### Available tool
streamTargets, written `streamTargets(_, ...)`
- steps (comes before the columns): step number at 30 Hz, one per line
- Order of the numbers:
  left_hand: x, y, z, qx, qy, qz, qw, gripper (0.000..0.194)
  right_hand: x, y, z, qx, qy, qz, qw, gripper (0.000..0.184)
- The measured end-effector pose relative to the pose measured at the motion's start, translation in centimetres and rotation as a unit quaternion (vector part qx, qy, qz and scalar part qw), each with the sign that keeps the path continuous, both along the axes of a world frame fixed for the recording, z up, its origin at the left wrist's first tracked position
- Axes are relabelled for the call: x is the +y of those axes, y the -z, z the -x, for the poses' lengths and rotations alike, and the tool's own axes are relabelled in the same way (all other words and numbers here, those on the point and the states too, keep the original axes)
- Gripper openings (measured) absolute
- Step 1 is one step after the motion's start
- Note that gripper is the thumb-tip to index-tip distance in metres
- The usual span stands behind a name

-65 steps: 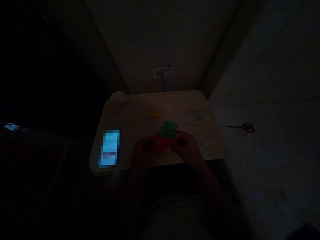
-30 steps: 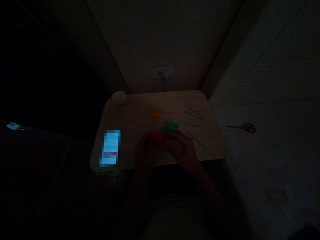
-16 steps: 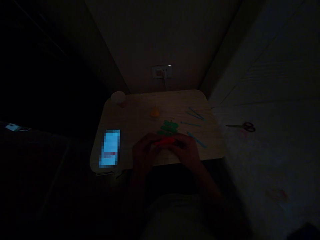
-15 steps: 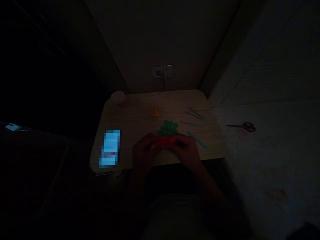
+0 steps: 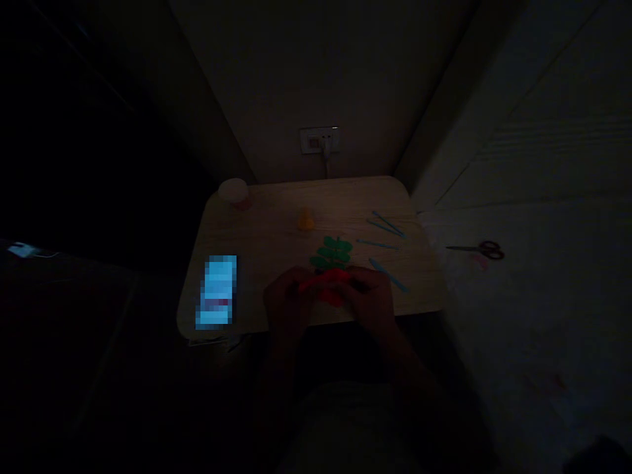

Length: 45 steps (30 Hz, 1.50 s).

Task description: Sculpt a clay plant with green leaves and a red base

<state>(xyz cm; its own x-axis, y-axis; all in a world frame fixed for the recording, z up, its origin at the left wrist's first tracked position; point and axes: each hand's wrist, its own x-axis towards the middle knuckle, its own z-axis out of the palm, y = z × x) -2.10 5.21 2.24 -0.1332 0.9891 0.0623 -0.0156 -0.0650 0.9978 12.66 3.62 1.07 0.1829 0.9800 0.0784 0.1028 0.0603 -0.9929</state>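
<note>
In the dim head view, my left hand (image 5: 287,299) and my right hand (image 5: 370,299) are both closed on a bright red soft-looking piece (image 5: 328,283). It spans the gap between them over the near part of the small table, and a flap of it hangs below the fingers. Its exact kind is too dark to tell. Just beyond it lies a green leaf-shaped piece (image 5: 333,251) with several paired lobes. Farther back sits a small orange-yellow piece (image 5: 306,220). To the right of my right hand lies a thick blue stick (image 5: 388,275).
Thinner blue sticks (image 5: 378,244) lie at the wooden table's (image 5: 276,197) right. A lit phone (image 5: 217,289) rests at the left, and a pale round-topped container (image 5: 234,191) stands in the far left corner. Scissors (image 5: 476,249) lie on the pale surface at right. A wall socket (image 5: 320,140) holds a plug.
Both hands have kept hold of the red piece while turning it. It was bunched, then narrow between the fingers, and now shows wider with a flap below. The other things stay put.
</note>
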Motion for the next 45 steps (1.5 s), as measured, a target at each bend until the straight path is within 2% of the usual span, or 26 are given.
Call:
streamTargets(5, 0.1, 0.9, 0.0, -0.012, -0.032, 0.038, 0.999, 0.024, 0.2, 0.6, 0.7, 0.037, 0.011, 0.024, 0.999, 0.028)
streamTargets(7, 0.2, 1.3, 0.1, -0.031, -0.028, 0.043, 0.998, 0.022, 0.4, 0.7, 0.7, 0.069, -0.015, 0.043, 0.997, 0.027)
streamTargets(11, 0.5, 1.9, 0.5, -0.1, -0.014, 0.046, 0.994, 0.033, 0.8, 0.6, 0.1, 0.145, -0.058, 0.065, 0.986, 0.026)
streamTargets(14, 0.7, 2.0, 1.0, -0.097, 0.03, 0.048, 0.994, 0.039, 1.0, 0.7, -0.5, 0.142, -0.06, 0.062, 0.986, 0.033)
streamTargets(16, 0.9, 2.0, 1.3, -0.06, 0.064, 0.056, 0.995, 0.04, 1.0, 0.8, -0.7, 0.107, -0.061, 0.059, 0.991, 0.027)
streamTargets(19, 1.0, 1.6, 1.5, 0.015, 0.112, 0.058, 0.992, 0.031, 0.9, 0.9, -0.9, 0.061, -0.053, 0.036, 0.996, 0.019)
streamTargets(22, 0.9, 1.2, 1.6, 0.063, 0.151, 0.04, 0.986, 0.019, 0.9, 1.1, -1.0, 0.059, -0.051, 0.028, 0.997, 0.02)
streamTargets(24, 0.8, 1.2, 1.6, 0.066, 0.174, 0.037, 0.982, 0.016, 0.9, 1.1, -1.1, 0.065, -0.055, 0.031, 0.996, 0.022)
streamTargets(28, 0.8, 1.5, 1.5, 0.032, 0.194, 0.082, 0.977, 0.018, 1.0, 1.1, -1.3, 0.091, -0.052, 0.026, 0.994, 0.021)
streamTargets(33, 1.0, 1.9, 1.4, 0.037, 0.169, 0.069, 0.982, 0.012, 1.0, 1.2, -1.1, 0.109, -0.061, 0.019, 0.992, 0.02)
streamTargets(37, 1.1, 1.9, 1.5, 0.11, 0.118, -0.035, 0.986, 0.01, 1.0, 1.4, -0.6, 0.098, -0.073, 0.034, 0.992, 0.03)
streamTargets(40, 1.0, 1.9, 1.3, 0.192, 0.098, -0.127, 0.968, 0.013, 0.9, 1.4, -0.3, 0.081, -0.06, 0.061, 0.993, 0.029)
streamTargets(42, 0.9, 1.9, 1.1, 0.21, 0.078, -0.164, 0.961, 0.017, 0.9, 1.3, -0.2, 0.078, -0.04, 0.065, 0.994, 0.025)
streamTargets(45, 0.8, 2.1, 0.8, 0.184, 0.054, -0.144, 0.971, 0.019, 0.9, 0.7, -0.4, 0.09, -0.011, 0.055, 0.994, 0.02)
